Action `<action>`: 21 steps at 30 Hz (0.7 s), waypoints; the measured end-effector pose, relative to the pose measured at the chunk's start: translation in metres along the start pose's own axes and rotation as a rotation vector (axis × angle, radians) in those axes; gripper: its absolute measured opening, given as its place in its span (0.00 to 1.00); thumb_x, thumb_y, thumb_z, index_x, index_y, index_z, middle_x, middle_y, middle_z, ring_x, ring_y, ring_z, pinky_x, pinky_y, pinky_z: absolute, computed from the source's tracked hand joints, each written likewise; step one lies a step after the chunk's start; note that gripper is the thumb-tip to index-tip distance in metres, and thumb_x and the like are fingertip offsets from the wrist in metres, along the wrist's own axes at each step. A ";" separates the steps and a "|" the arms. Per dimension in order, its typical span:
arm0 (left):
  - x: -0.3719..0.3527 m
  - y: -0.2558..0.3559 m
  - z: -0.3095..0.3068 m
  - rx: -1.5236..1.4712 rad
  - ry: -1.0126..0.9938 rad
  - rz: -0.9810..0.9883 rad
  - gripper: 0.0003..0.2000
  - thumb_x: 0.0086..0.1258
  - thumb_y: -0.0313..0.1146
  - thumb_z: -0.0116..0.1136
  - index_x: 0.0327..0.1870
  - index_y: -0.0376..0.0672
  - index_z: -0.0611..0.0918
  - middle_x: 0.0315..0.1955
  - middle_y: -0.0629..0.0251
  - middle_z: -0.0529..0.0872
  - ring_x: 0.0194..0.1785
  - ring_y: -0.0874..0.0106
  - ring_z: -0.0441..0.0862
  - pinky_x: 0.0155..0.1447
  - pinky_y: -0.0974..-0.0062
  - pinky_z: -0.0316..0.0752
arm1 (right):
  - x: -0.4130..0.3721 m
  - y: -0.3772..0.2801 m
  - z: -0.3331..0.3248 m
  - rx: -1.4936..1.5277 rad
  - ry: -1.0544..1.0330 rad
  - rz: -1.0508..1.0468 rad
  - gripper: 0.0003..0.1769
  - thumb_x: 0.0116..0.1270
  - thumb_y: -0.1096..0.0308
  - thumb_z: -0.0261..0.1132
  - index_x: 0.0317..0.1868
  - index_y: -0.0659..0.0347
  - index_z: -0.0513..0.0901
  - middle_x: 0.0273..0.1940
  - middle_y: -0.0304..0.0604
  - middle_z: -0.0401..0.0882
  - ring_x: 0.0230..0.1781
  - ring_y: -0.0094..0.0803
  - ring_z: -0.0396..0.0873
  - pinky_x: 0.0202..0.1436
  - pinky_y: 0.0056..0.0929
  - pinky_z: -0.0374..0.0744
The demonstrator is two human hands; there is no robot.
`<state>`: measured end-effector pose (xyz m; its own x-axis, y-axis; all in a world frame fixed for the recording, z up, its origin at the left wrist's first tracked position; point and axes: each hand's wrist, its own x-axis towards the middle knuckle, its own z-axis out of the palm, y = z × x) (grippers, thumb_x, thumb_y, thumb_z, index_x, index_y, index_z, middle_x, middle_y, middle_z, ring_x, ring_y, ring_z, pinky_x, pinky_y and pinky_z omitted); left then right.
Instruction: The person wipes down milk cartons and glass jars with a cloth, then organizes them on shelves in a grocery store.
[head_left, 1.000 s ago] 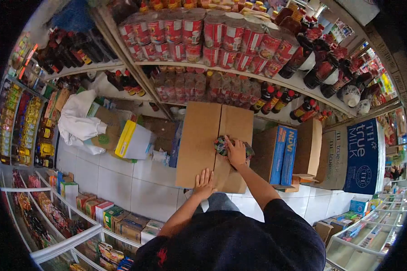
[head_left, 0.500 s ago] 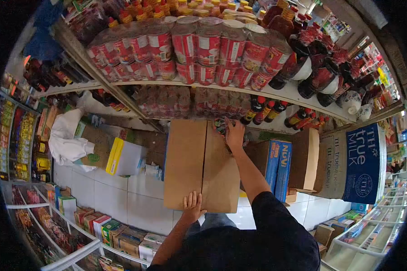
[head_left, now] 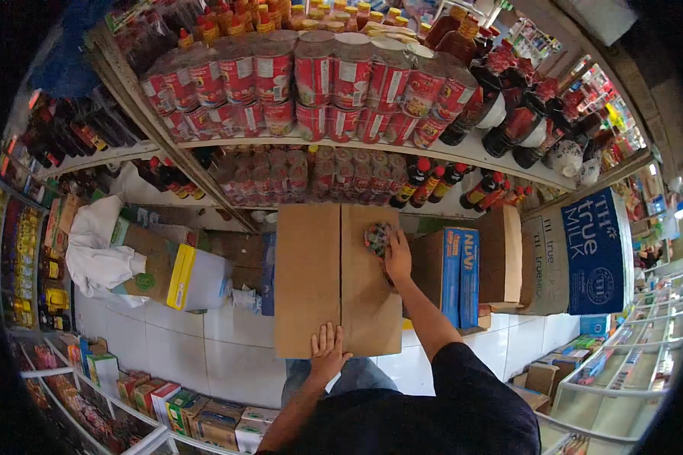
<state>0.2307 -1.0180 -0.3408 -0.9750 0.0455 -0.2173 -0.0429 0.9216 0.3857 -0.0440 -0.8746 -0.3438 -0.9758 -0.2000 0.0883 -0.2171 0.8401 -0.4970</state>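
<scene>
The brown cardboard box [head_left: 311,280] is closed (seam down the middle). A patterned packet [head_left: 376,236] lies on its far right.

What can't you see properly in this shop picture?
Head view throughout.
1. What the small patterned thing is: blurred, partly covered by the right hand.
2. Inside the cardboard box: its closed flaps hide it.
3. Labels on the red cans: too small to read.

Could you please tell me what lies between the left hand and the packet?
In the head view, only the bare top of the cardboard box lies between left hand and packet.
</scene>
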 end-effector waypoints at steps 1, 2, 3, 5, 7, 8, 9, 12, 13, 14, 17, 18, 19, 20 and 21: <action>0.000 -0.001 0.000 0.001 0.005 0.013 0.41 0.55 0.52 0.58 0.66 0.40 0.55 0.66 0.47 0.50 0.69 0.54 0.46 0.66 0.49 0.41 | -0.019 -0.001 -0.003 0.062 0.068 -0.053 0.23 0.58 0.78 0.55 0.56 0.61 0.68 0.61 0.57 0.59 0.55 0.52 0.65 0.56 0.43 0.68; 0.001 -0.002 0.000 0.010 0.015 0.018 0.42 0.54 0.52 0.58 0.66 0.40 0.54 0.66 0.47 0.50 0.69 0.54 0.45 0.67 0.49 0.40 | -0.038 -0.003 -0.003 0.123 0.134 -0.110 0.23 0.59 0.76 0.54 0.57 0.60 0.67 0.62 0.57 0.57 0.59 0.54 0.62 0.59 0.45 0.66; 0.000 -0.002 0.002 0.016 0.023 0.022 0.42 0.54 0.52 0.58 0.66 0.40 0.54 0.66 0.48 0.50 0.70 0.54 0.45 0.67 0.49 0.39 | -0.058 -0.007 -0.004 0.000 0.108 -0.102 0.24 0.60 0.75 0.53 0.59 0.59 0.66 0.63 0.58 0.56 0.61 0.54 0.58 0.61 0.47 0.61; -0.001 0.000 0.000 0.002 0.017 0.023 0.43 0.54 0.51 0.58 0.67 0.41 0.53 0.66 0.48 0.49 0.70 0.54 0.44 0.67 0.50 0.38 | -0.096 -0.016 -0.006 -0.132 0.087 -0.094 0.24 0.61 0.73 0.53 0.60 0.59 0.65 0.63 0.58 0.55 0.63 0.55 0.55 0.64 0.48 0.57; 0.001 -0.002 0.001 -0.002 0.007 0.026 0.43 0.54 0.51 0.59 0.67 0.41 0.53 0.66 0.48 0.49 0.70 0.54 0.44 0.68 0.50 0.37 | -0.133 -0.035 -0.011 -0.070 0.046 -0.039 0.25 0.61 0.72 0.54 0.61 0.58 0.65 0.63 0.59 0.55 0.64 0.54 0.54 0.65 0.48 0.54; 0.002 -0.002 0.004 -0.009 0.026 0.025 0.43 0.54 0.50 0.59 0.67 0.41 0.52 0.67 0.48 0.48 0.70 0.55 0.44 0.68 0.51 0.37 | -0.148 -0.042 -0.011 -0.074 0.051 -0.034 0.25 0.61 0.72 0.54 0.61 0.58 0.65 0.63 0.59 0.55 0.64 0.54 0.54 0.65 0.48 0.54; 0.000 -0.003 0.007 -0.014 0.041 0.025 0.43 0.53 0.49 0.59 0.67 0.41 0.52 0.67 0.48 0.48 0.70 0.55 0.43 0.68 0.51 0.36 | -0.163 -0.049 -0.010 -0.037 0.037 -0.027 0.25 0.60 0.73 0.54 0.60 0.59 0.65 0.64 0.59 0.54 0.64 0.54 0.54 0.65 0.48 0.54; 0.002 -0.005 0.005 -0.075 -0.080 0.028 0.41 0.59 0.49 0.54 0.67 0.37 0.48 0.68 0.47 0.40 0.71 0.52 0.35 0.68 0.49 0.31 | -0.201 -0.061 0.002 0.014 0.049 -0.002 0.26 0.59 0.75 0.54 0.60 0.59 0.65 0.64 0.60 0.53 0.64 0.55 0.54 0.65 0.47 0.55; 0.002 -0.008 0.014 -0.074 -0.080 0.043 0.41 0.59 0.49 0.54 0.67 0.37 0.48 0.68 0.47 0.40 0.71 0.52 0.35 0.68 0.49 0.31 | -0.210 -0.065 0.001 0.052 0.023 -0.003 0.27 0.58 0.76 0.54 0.60 0.59 0.65 0.64 0.60 0.54 0.65 0.55 0.54 0.65 0.46 0.55; 0.003 -0.010 0.024 0.079 0.028 0.065 0.42 0.58 0.52 0.54 0.68 0.38 0.49 0.68 0.47 0.41 0.71 0.54 0.36 0.68 0.50 0.32 | -0.217 -0.068 0.001 0.089 -0.003 -0.006 0.27 0.57 0.77 0.54 0.60 0.59 0.66 0.64 0.60 0.54 0.65 0.55 0.54 0.66 0.45 0.55; 0.006 -0.010 -0.002 0.037 -0.096 0.055 0.46 0.56 0.59 0.51 0.68 0.39 0.47 0.68 0.47 0.39 0.71 0.54 0.34 0.68 0.50 0.31 | -0.228 -0.075 -0.001 0.225 -0.029 0.043 0.25 0.55 0.78 0.56 0.57 0.62 0.69 0.62 0.59 0.58 0.64 0.53 0.56 0.66 0.42 0.55; 0.009 -0.010 -0.016 -0.161 -0.335 0.012 0.48 0.55 0.64 0.48 0.68 0.39 0.45 0.68 0.47 0.37 0.71 0.54 0.31 0.68 0.50 0.30 | -0.229 -0.080 -0.006 0.323 -0.064 0.075 0.24 0.55 0.78 0.56 0.55 0.63 0.71 0.62 0.58 0.59 0.64 0.51 0.57 0.66 0.40 0.55; 0.012 -0.014 -0.017 -0.206 -0.391 0.038 0.52 0.52 0.69 0.44 0.68 0.38 0.41 0.68 0.46 0.33 0.71 0.54 0.26 0.67 0.49 0.27 | -0.227 -0.083 -0.011 0.325 -0.056 0.077 0.24 0.55 0.78 0.56 0.55 0.63 0.71 0.62 0.58 0.59 0.64 0.51 0.57 0.66 0.40 0.55; 0.013 -0.017 -0.017 -0.200 -0.392 0.043 0.52 0.52 0.69 0.44 0.68 0.38 0.41 0.68 0.46 0.33 0.71 0.54 0.26 0.67 0.49 0.27 | -0.223 -0.085 -0.016 0.430 -0.171 0.238 0.22 0.56 0.77 0.55 0.54 0.63 0.72 0.59 0.56 0.63 0.61 0.46 0.60 0.64 0.38 0.58; 0.012 -0.020 -0.014 -0.323 -0.358 0.060 0.51 0.53 0.70 0.44 0.68 0.39 0.42 0.68 0.48 0.30 0.70 0.54 0.22 0.66 0.48 0.24 | -0.220 -0.091 -0.024 0.537 -0.288 0.402 0.20 0.57 0.76 0.54 0.53 0.64 0.73 0.56 0.53 0.67 0.59 0.40 0.64 0.62 0.35 0.61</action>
<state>0.2170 -1.0413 -0.3385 -0.8442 0.2766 -0.4591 -0.1097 0.7493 0.6531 0.1895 -0.8947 -0.2970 -0.9162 -0.1148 -0.3838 0.2708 0.5285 -0.8046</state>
